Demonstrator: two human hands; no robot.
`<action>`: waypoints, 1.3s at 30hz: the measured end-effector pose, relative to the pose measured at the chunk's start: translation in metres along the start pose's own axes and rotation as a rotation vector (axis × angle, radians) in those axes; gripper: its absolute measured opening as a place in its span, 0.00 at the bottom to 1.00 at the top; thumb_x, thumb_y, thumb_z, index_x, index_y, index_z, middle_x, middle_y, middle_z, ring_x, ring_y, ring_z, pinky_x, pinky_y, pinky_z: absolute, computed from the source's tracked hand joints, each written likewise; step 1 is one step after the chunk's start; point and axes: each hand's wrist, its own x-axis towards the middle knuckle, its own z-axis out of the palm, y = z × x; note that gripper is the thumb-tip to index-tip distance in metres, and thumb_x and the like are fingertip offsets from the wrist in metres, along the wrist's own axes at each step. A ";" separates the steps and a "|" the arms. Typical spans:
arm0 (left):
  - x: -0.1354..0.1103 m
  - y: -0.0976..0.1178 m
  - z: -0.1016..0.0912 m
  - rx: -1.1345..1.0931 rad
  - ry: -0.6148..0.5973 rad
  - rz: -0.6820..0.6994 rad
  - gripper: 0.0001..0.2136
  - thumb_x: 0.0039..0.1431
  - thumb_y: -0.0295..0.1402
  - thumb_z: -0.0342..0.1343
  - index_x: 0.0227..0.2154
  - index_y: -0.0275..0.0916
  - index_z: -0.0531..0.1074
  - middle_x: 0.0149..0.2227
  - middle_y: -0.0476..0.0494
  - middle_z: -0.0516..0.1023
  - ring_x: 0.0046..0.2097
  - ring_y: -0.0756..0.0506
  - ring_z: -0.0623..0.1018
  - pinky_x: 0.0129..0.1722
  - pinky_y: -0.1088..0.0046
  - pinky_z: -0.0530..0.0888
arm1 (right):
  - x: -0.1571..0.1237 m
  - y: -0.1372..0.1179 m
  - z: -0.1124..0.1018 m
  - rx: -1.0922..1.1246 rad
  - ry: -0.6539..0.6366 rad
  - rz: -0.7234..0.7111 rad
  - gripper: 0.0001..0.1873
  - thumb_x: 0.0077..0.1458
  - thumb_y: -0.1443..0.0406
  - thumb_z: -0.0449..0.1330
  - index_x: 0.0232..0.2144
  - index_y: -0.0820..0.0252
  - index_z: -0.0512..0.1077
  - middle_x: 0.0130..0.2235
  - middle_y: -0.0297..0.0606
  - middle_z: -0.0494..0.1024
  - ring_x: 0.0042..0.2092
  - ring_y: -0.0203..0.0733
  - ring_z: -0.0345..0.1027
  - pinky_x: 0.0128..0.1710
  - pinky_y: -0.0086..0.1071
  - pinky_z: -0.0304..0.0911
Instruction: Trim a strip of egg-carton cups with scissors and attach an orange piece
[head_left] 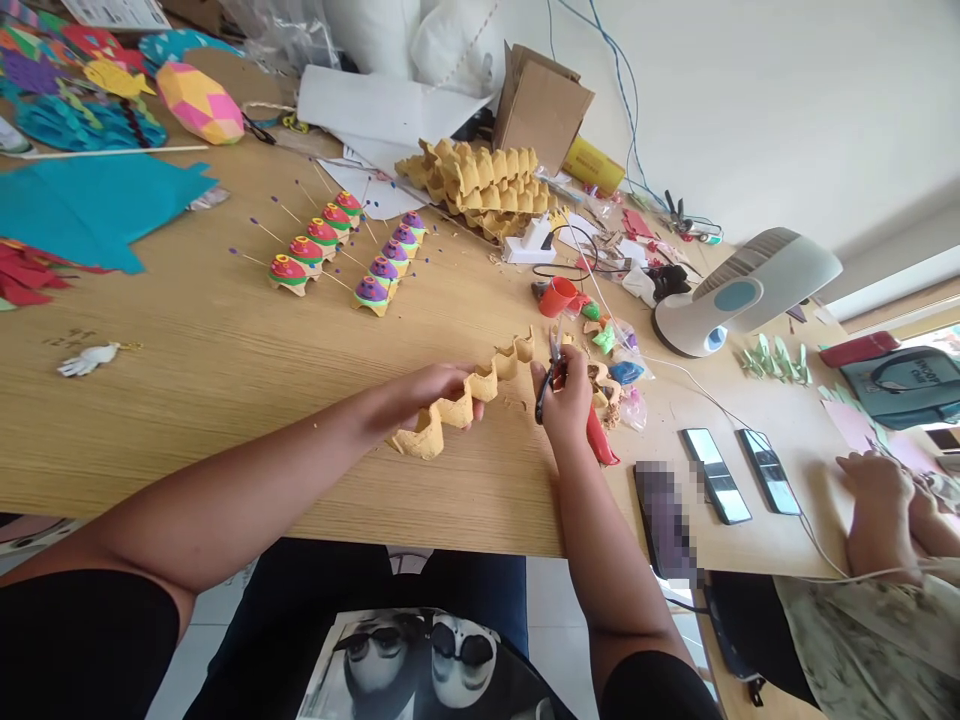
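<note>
- One egg-carton strip (483, 386) is held over the bench (225, 420), grasped by the left hand (427, 388); one pair of scissors (550, 384) is gripped in the right hand (574, 395), blades near the strip's far end.
- One red-and-green painted strip (322, 233), one purple painted strip (385, 270) and one fan (739, 295) are seen beyond.
- Both forearms are stretched forward, the left slanted inward.
- Lettering on the yellow roll (594, 165) cannot be read.

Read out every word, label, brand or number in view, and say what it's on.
Nothing reads clearly.
Teal bag: pale lettering, too blurred.
Yellow package: reddish print, too small.
White printed item, top left: too small.
Tabletop: faint brown marks at left, unreadable.
</note>
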 end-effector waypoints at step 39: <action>0.020 -0.022 0.003 -0.147 -0.012 0.296 0.22 0.54 0.46 0.73 0.47 0.38 0.82 0.45 0.40 0.85 0.44 0.43 0.82 0.43 0.68 0.76 | -0.012 -0.018 0.016 0.553 -0.321 0.178 0.20 0.54 0.56 0.67 0.46 0.51 0.67 0.38 0.33 0.73 0.38 0.40 0.69 0.39 0.34 0.68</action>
